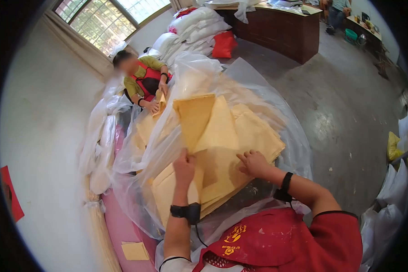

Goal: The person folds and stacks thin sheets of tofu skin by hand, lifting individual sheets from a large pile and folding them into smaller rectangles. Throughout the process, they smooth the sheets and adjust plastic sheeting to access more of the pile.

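Note:
A stack of thin, soft yellow sheets [254,129] lies spread out in front of me, partly overlapping, on clear plastic film [292,136]. My left hand [184,168] is closed at the near edge of a folded yellow sheet [192,119], whose darker flap rises from the pile. To the right, my right hand [255,164] reaches over the stack with its fingers stretched out and apart, fingertips close over the top sheet. Both wrists wear black bands with a small dark box.
Across the pile, a person [145,81] handles a folded yellow piece. White sacks [190,31] and a red bag [224,44] are heaped behind, beside a dark wooden desk [276,31]. A small yellow stack [135,251] lies on the pink surface at lower left.

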Available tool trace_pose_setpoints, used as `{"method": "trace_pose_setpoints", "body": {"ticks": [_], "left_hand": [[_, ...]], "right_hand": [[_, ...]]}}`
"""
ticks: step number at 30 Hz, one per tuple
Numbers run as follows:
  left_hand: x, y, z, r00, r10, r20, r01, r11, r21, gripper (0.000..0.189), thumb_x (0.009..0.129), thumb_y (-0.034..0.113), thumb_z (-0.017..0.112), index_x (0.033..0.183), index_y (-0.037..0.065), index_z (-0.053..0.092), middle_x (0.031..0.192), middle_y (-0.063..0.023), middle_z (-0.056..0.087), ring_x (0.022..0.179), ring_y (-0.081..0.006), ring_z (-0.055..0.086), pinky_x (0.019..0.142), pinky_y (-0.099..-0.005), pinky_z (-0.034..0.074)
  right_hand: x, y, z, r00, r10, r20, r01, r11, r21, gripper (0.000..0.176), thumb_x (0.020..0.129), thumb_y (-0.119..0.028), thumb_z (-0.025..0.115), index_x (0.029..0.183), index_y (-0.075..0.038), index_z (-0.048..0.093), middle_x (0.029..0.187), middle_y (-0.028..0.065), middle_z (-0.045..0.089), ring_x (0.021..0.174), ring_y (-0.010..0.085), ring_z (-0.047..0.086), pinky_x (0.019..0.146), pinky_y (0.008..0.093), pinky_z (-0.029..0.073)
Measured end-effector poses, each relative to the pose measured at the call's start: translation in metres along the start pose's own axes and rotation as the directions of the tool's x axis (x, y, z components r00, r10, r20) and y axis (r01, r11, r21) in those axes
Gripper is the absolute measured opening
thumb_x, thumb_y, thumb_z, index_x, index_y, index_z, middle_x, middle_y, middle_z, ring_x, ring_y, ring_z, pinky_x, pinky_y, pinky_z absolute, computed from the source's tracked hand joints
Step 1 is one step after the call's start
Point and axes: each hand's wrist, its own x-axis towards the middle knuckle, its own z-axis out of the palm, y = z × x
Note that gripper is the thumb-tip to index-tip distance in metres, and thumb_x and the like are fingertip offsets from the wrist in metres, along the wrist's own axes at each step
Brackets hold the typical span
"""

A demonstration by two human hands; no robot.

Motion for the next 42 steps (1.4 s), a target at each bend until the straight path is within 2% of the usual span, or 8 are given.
{"method": "trace_pose_setpoints", "body": {"ticks": [14,16,23,28,35,38,40,42], "left_hand": [[-0.172,-0.014,0.089,0.861,0.317,0.398,-0.239,0.942,-0.234,0.046,0.083,0.021,0.068,0.123,0.003,0.055,0.124,-0.0209,0.056,0.116,-0.0374,0.053,0.096,-0.0433,0.045],[-0.177,-0.014,0.095,0.857,0.356,0.374,-0.316,0.934,-0.165,0.052,0.084,0.024,0.068,0.128,0.002,0.051,0.129,-0.0235,0.053,0.122,-0.0398,0.049,0.100,-0.0443,0.043],[-0.181,-0.064,0.108,0.847,-0.405,0.345,0.318,0.905,0.282,0.068,0.085,0.036,0.063,0.137,-0.002,0.042,0.144,-0.0265,0.036,0.134,-0.0409,0.036,0.106,-0.0512,0.033],[-0.184,-0.053,0.087,0.999,-0.021,-0.050,0.043,0.878,0.477,0.068,0.081,0.036,0.068,0.136,0.003,0.046,0.141,-0.0222,0.041,0.133,-0.0379,0.036,0.107,-0.0521,0.034],[-0.168,-0.130,0.026,0.896,-0.332,-0.295,0.390,0.906,0.164,0.073,0.081,0.029,0.070,0.143,0.010,0.038,0.140,-0.0185,0.043,0.134,-0.0347,0.035,0.112,-0.0413,0.030],[-0.254,-0.325,0.050,0.820,-0.570,0.045,0.562,0.790,-0.246,0.072,0.087,0.029,0.065,0.148,0.010,0.031,0.149,-0.0136,0.037,0.139,-0.0238,0.032,0.115,-0.0355,0.026],[-0.266,-0.328,0.011,0.949,0.179,-0.258,-0.283,0.135,-0.950,0.061,0.096,0.032,0.053,0.148,0.007,0.032,0.148,-0.0115,0.039,0.137,-0.0206,0.036,0.112,-0.0360,0.032],[-0.281,-0.309,-0.009,0.943,0.007,-0.333,-0.332,0.081,-0.940,0.059,0.096,0.033,0.052,0.146,0.006,0.035,0.145,-0.0117,0.042,0.133,-0.0211,0.040,0.110,-0.0360,0.034]], "right_hand": [[-0.014,0.002,0.049,0.984,0.088,0.154,-0.172,0.257,0.951,0.045,0.091,-0.030,0.058,0.124,0.000,0.054,0.122,0.0120,0.061,0.110,0.0249,0.059,0.096,0.0375,0.047],[0.004,-0.017,0.034,0.846,0.420,0.327,-0.040,-0.562,0.826,0.045,0.093,-0.031,0.057,0.126,0.000,0.051,0.117,0.0116,0.062,0.108,0.0238,0.061,0.091,0.0385,0.051],[0.048,-0.084,-0.052,0.947,0.294,0.130,-0.089,-0.148,0.985,0.035,0.093,-0.029,0.059,0.118,-0.003,0.057,0.112,0.0081,0.064,0.096,0.0181,0.064,0.078,0.0329,0.054],[0.126,-0.168,-0.081,0.988,0.154,-0.034,0.036,-0.010,0.999,0.030,0.089,-0.026,0.067,0.108,-0.003,0.063,0.097,0.0010,0.062,0.081,0.0096,0.055,0.067,0.0274,0.047],[0.129,-0.275,-0.173,0.974,-0.064,-0.219,0.222,0.042,0.974,0.036,0.092,-0.025,0.063,0.116,0.001,0.060,0.110,0.0059,0.064,0.096,0.0133,0.060,0.077,0.0290,0.049],[0.126,-0.263,-0.190,0.897,-0.016,-0.442,0.436,0.200,0.877,0.036,0.092,-0.025,0.064,0.114,0.003,0.062,0.112,0.0093,0.065,0.100,0.0162,0.060,0.085,0.0306,0.049],[0.119,-0.224,-0.202,0.884,-0.051,-0.464,0.458,0.291,0.840,0.046,0.089,-0.025,0.069,0.125,0.001,0.056,0.118,0.0077,0.062,0.104,0.0165,0.059,0.088,0.0296,0.048],[0.086,-0.188,-0.209,0.927,0.003,-0.376,0.365,0.227,0.903,0.048,0.088,-0.022,0.069,0.127,0.002,0.055,0.122,0.0100,0.061,0.109,0.0184,0.059,0.093,0.0304,0.048]]}}
